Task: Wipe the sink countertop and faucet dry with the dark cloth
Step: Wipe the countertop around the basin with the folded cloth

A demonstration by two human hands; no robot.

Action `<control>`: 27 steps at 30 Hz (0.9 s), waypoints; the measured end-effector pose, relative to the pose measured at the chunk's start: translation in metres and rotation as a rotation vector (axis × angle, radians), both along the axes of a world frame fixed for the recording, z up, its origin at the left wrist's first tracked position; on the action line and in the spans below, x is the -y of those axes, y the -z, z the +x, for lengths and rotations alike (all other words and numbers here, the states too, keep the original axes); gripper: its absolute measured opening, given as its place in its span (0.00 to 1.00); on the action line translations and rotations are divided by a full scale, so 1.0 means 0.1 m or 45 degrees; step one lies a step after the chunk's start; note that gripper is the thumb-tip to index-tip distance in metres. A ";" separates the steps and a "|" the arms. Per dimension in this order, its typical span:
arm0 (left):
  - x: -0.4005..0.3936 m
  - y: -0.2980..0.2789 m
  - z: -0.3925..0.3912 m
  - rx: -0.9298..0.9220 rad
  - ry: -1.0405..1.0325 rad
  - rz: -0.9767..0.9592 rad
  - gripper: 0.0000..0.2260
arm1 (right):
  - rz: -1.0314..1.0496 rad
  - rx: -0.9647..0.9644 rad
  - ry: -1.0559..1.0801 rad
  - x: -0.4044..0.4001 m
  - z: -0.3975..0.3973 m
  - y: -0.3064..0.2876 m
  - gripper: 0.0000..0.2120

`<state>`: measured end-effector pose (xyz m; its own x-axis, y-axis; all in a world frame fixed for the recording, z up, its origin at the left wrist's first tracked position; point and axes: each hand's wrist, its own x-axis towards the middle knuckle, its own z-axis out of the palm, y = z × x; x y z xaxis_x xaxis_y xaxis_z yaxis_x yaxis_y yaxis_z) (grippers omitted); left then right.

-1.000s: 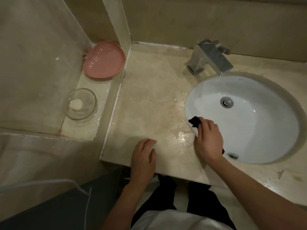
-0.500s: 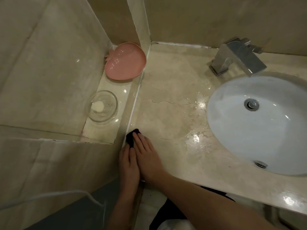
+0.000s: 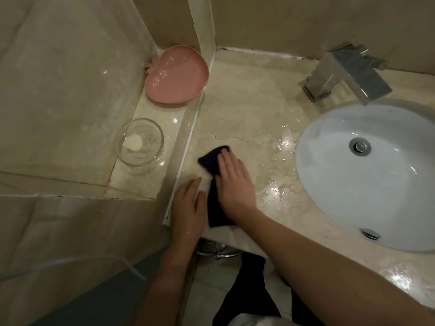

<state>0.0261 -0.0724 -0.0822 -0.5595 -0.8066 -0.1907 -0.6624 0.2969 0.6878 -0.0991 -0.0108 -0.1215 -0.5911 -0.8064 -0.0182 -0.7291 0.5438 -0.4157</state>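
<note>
The right hand is laid flat, fingers straight, on the dark cloth at the countertop's front left corner; the left hand rests open just beside it. The cloth is judged soft, light and limp, best pressed under the palm, not pinched.

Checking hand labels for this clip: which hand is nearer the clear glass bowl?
Left. The left hand rests at the counter's front left corner, beside the ledge holding the glass bowl; the right hand presses the dark cloth farther right.
</note>
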 end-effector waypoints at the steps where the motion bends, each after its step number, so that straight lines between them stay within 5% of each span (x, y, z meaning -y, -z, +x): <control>1: -0.01 0.03 -0.02 -0.003 0.012 -0.031 0.16 | -0.013 -0.023 0.051 -0.09 -0.15 -0.01 0.26; 9: -0.25 0.32 -0.16 0.074 -0.035 -0.350 0.18 | 0.076 -0.149 0.316 -0.81 -0.93 -0.14 0.21; 13: -0.27 0.36 -0.19 -0.005 -0.096 -0.372 0.19 | -0.172 0.098 0.408 -0.77 -0.75 -0.36 0.16; 17: -0.31 0.34 -0.22 -0.081 -0.246 -0.230 0.22 | -0.327 0.217 0.016 -0.23 -0.26 -0.49 0.23; 23: -0.29 0.41 -0.20 -0.065 -0.295 -0.232 0.26 | -0.075 -0.153 -0.519 0.42 -0.13 0.02 0.26; 27: -0.27 0.44 -0.20 -0.029 -0.263 -0.226 0.25 | -0.075 -0.164 -0.575 0.57 -0.36 0.10 0.26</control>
